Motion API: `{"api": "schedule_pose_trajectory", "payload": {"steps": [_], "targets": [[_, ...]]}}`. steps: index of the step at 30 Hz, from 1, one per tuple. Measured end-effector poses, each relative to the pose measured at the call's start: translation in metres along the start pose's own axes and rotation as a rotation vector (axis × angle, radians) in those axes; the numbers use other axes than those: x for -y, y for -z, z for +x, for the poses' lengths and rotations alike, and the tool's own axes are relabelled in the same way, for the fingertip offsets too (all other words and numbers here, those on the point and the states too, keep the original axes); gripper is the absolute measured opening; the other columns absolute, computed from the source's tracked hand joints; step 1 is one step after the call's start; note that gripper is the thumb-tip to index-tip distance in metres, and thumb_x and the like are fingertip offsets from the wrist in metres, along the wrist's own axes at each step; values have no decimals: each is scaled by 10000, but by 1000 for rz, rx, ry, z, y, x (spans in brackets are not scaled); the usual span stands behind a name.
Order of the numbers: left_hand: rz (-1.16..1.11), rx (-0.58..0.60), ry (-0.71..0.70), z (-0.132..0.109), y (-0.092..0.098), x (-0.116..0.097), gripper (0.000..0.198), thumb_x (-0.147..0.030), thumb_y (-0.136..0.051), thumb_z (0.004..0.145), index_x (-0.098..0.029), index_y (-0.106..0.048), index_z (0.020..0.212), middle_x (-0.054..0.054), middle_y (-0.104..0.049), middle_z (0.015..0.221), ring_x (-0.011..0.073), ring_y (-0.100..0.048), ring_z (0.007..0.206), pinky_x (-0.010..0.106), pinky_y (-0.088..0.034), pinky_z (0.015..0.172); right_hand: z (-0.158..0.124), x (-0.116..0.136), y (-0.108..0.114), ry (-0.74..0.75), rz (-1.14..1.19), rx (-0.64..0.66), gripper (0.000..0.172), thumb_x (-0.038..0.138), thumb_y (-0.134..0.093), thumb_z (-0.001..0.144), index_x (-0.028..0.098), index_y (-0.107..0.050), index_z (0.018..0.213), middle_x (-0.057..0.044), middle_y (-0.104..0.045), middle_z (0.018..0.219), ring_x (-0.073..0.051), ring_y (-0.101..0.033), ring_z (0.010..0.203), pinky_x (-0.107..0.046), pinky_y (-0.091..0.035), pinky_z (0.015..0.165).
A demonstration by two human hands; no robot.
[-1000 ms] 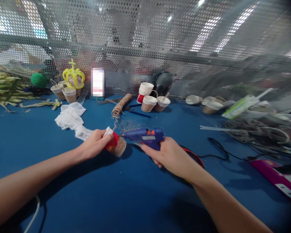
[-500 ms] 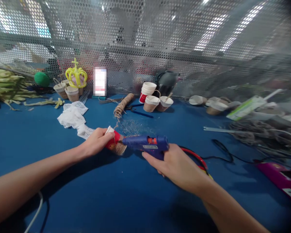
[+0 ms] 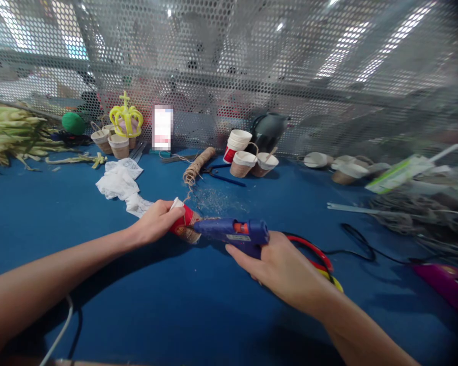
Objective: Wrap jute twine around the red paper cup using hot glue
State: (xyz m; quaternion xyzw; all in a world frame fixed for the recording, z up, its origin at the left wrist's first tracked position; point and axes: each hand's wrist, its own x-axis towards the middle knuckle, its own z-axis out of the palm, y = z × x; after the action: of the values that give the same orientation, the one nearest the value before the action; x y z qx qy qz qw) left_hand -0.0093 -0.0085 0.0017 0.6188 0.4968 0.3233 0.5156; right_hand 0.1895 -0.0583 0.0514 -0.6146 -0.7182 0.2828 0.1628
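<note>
The left hand (image 3: pixel 158 222) has its grip pinching the cup (image 3: pixel 180 222) at its white rim, thumb on the near side. The cup hangs tilted above the middle of the desk (image 3: pixel 168 305), its base turned towards the right hand (image 3: pixel 280 264). That hand's grip is wrapped around the handle of the glue gun (image 3: pixel 232 231); whether a finger presses the trigger is hidden. The nozzle is right at the twine (image 3: pixel 190 235) wound around the cup's lower part; I cannot tell whether it touches.

The likeliest trouble is a burn: the left fingers are near the nozzle, and a slip of the gun or a roll of the cup could bring them together. Too long a squeeze would probably leave a blob or run glue down the red side. A loose strand leads back to the roll (image 3: pixel 199 165), so a tug on it could skew the turns before the glue sets. The black cord (image 3: pixel 356 249) lies beyond the right wrist; if it feeds the gun, a snag there could jerk the nozzle off line.
</note>
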Motion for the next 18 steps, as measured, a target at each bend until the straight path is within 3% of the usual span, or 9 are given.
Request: {"api": "schedule_pose_trajectory", "payload": {"steps": [8, 18], "targets": [[-3, 10, 11, -2, -1, -4, 295, -268, -408, 689, -109, -650, 742, 45, -635, 640, 144, -516, 555, 221, -363, 475, 1, -2, -1, 11, -1, -8, 204, 330, -520, 694, 196, -449, 557, 50, -435, 362, -83, -372, 341, -209, -315, 333], [102, -22, -3, 0, 1, 0, 299, -320, -392, 707, -105, -600, 707, -5, -501, 535, 97, -374, 476, 212, -266, 446, 3, -5, 4, -22, -27, -2, 264, 365, -494, 718, 192, -438, 527, 50, -442, 358, -85, -401, 338, -209, -342, 363]]}}
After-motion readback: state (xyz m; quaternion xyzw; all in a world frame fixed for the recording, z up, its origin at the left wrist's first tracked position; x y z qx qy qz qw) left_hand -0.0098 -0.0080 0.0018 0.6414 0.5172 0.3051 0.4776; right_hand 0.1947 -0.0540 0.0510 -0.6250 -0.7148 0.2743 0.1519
